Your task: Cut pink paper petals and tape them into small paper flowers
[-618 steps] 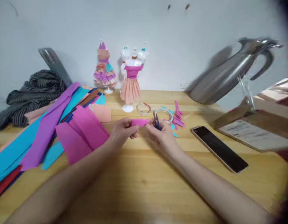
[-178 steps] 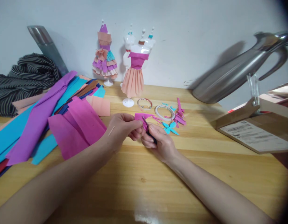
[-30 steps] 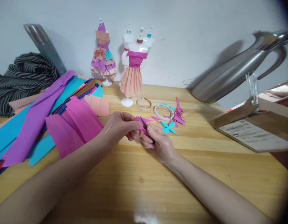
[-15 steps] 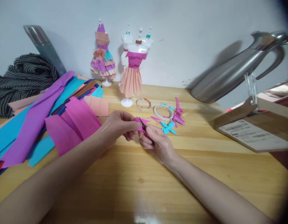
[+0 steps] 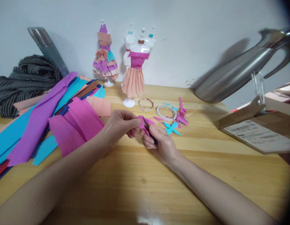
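Between thumb and fingers, my left hand (image 5: 123, 122) pinches a small piece of magenta crepe paper (image 5: 141, 121). My right hand (image 5: 160, 140) is closed on small dark-handled scissors (image 5: 152, 133), whose blades lie at the paper's right side. Just beyond my hands are a blue paper flower (image 5: 171, 127), magenta scraps (image 5: 181, 118) and a white roll of tape (image 5: 166, 112). A second, thinner tape ring (image 5: 146, 104) lies to its left. Behind stands a small mannequin in a magenta top and a pleated peach skirt (image 5: 133, 82).
Crepe paper strips (image 5: 75, 125) in several colours are piled at left, beside a striped cloth (image 5: 29, 81) and a bottle (image 5: 49, 51). Another dressed mannequin (image 5: 105, 56) stands by the wall. At right are a metal jug (image 5: 234, 68) and a cardboard box (image 5: 264, 128).
The view has shifted slightly, so most things sit a little further right. The scissors' handle shows more below my right fingers. Both hands keep their hold near the magenta paper.
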`<state>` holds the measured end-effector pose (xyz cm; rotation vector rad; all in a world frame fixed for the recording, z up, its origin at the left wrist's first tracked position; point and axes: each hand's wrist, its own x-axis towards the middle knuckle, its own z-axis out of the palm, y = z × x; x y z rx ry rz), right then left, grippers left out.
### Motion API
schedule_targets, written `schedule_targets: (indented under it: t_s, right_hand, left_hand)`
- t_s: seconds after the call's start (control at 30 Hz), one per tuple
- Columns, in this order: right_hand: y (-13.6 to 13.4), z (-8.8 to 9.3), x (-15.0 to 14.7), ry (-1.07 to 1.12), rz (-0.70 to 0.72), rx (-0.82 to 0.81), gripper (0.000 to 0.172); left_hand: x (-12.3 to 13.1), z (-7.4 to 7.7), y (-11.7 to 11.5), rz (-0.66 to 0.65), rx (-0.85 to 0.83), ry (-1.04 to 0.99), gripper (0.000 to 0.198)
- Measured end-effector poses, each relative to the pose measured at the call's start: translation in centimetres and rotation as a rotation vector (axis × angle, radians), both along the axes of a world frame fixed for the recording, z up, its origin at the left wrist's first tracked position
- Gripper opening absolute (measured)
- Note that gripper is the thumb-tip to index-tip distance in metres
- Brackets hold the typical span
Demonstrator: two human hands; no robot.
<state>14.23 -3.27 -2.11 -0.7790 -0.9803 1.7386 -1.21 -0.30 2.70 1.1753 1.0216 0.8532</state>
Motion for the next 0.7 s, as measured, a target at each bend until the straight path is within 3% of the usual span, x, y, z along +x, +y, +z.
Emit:
schedule_targets:
  t_s: [0.7]
  right_hand:
    - [0.08, -0.15, -0.06, -0.01, 0.02, 0.029, 0.032]
  left_hand:
    - [0.32, 0.12, -0.27, -0.008, -0.083, -0.06, 0.014]
